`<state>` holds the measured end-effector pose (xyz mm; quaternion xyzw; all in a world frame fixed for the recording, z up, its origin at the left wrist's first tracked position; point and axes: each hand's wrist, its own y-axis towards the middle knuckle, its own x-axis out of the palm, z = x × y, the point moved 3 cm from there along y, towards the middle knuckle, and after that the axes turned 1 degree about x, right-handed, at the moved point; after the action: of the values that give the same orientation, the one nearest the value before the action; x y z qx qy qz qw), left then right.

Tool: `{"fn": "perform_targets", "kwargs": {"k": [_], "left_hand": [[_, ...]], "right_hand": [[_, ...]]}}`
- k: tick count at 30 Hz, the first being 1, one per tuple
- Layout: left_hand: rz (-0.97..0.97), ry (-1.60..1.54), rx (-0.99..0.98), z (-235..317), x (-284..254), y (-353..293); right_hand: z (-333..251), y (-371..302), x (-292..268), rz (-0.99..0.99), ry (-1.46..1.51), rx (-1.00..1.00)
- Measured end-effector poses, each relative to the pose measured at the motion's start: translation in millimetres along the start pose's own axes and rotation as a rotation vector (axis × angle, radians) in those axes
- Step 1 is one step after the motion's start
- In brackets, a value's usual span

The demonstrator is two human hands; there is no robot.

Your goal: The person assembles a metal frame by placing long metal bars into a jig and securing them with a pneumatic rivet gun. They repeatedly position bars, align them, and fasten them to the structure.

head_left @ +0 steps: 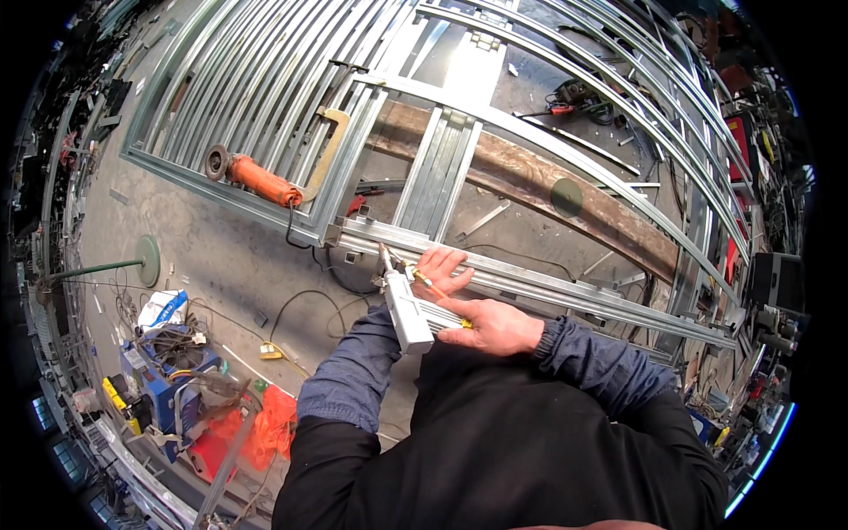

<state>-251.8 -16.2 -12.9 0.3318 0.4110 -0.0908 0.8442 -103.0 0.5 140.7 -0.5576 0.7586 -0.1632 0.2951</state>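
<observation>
My right hand (500, 325) is closed around the handle of a pale grey welding gun (406, 311) with a coppery nozzle and yellow fittings. The nozzle points away from me, at the left end of a bundle of long silvery metal tubes (539, 276). Just beyond the gun, my left hand (446, 268) lies over the near side of these tubes, fingers stretched to the right. The gun's body hides the left wrist and part of that palm.
An orange angle grinder (262, 179) rests on a slatted metal frame (208, 187), beside a tan clamp (332, 146). A rusty beam (530, 181) runs beneath the rails. Cables (309, 296) trail over the floor at left, near a blue machine (170, 375) and red-orange sheeting (269, 428).
</observation>
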Motion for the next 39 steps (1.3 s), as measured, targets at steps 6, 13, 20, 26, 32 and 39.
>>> {"fn": "perform_targets", "kwargs": {"k": [6, 13, 20, 26, 32, 39], "left_hand": [[-0.019, -0.018, -0.004, 0, 0, -1], [-0.037, -0.026, 0.018, -1, -1, -1], [0.005, -0.016, 0.013, -1, 3, -3], [-0.001, -0.018, 0.009, 0, -3, 0], [0.024, -0.027, 0.011, 0, -2, 0], [-0.13, 0.021, -0.045, 4, -4, -2]], "right_hand": [[2, 0, 0, -0.001, -0.005, -0.013], [0, -1, -3, -0.003, 0.013, -0.021], [3, -1, -2, -0.013, 0.01, -0.012], [3, -2, -2, -0.018, 0.002, -0.013], [-2, -5, -7, -0.055, 0.014, 0.005], [-5, -52, -50, -0.161, 0.269, -0.091]]}}
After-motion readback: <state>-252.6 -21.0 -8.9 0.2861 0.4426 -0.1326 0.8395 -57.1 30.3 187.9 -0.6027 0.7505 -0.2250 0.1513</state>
